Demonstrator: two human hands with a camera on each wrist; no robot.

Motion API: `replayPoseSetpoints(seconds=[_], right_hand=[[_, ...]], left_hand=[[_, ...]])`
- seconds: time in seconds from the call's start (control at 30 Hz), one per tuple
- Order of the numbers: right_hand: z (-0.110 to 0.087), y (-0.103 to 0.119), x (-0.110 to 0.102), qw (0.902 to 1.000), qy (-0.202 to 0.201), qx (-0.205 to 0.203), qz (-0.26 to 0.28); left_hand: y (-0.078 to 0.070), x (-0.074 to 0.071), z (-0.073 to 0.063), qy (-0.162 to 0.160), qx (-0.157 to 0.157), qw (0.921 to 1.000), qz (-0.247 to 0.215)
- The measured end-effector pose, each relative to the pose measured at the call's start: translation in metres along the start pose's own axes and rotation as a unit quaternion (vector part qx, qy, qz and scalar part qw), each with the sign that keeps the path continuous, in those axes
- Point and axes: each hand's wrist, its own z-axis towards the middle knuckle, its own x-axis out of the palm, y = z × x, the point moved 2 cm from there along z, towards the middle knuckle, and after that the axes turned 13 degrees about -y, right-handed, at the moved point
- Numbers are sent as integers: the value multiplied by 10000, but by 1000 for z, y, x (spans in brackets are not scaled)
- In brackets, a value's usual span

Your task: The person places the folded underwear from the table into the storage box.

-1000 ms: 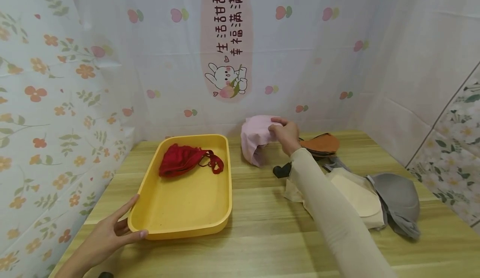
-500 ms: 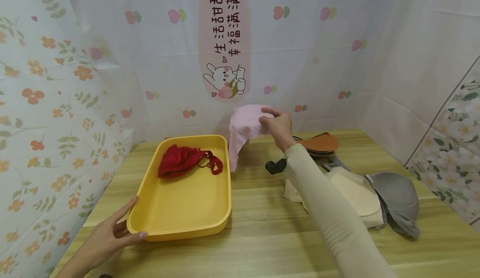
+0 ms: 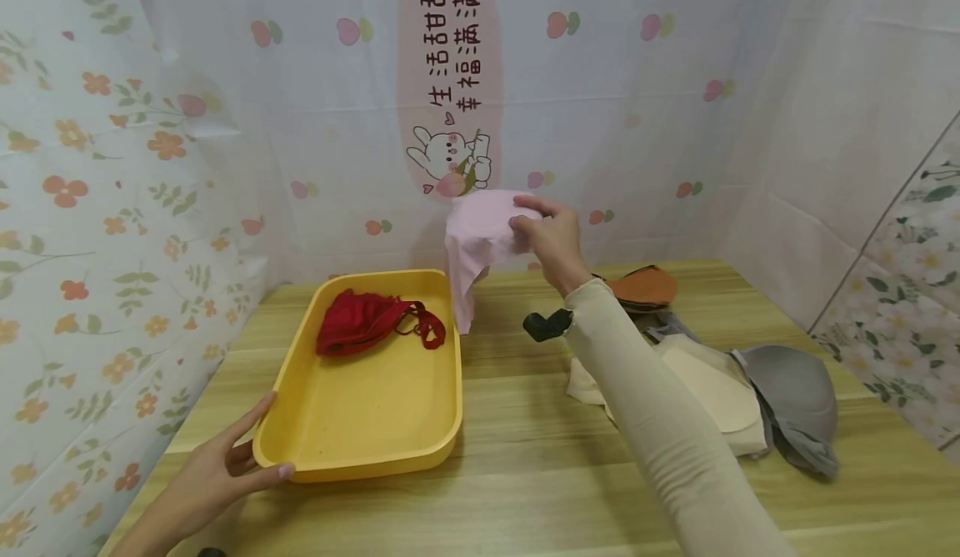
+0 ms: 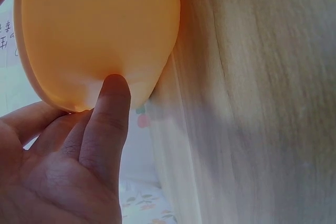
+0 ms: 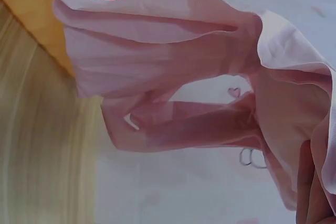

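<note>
The pink garment [image 3: 483,228] is in the air at the left of the right hand [image 3: 553,240], which pinches its edge between thumb and fingers, the grip narrow around the cloth. A loose flap hangs below and left of that hand, by the far right side of the yellow tray [image 3: 367,415]; whether it touches the rim I cannot tell. Inside the tray, farther left of the right hand and ahead of the left, lies the red garment [image 3: 360,323]. To the right of the right hand, on the table [image 3: 517,499], are an orange garment [image 3: 645,288], then, closer to the person, a cream garment [image 3: 708,386] and a grey garment [image 3: 795,398], which touch each other. By that count the work looks at an early stage: one piece in the tray, one in hand, three outside. The right arm reaches forward and leftward, its sleeve [image 3: 667,440] passing over part of the cream garment, the wrist raised above the table. The left hand [image 3: 213,474] holds the tray's near left corner, thumb and forefinger spread around it, thumb pressed to the outer wall.
</note>
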Motion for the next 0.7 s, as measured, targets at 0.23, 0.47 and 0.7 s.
replayPoseSetpoints(seconds=[0.23,0.47,0.7], right_hand=[[-7,18,8,9993,152,-184,296],[-17,31,22,9974,374,-247,571],[-30,37,40,9968,528,-157,573]], left_hand=[[1,0,1,-75,59,9998,157],[1,0,2,-66,39,9999,137],[3,1,2,-58,-6,9999,104]])
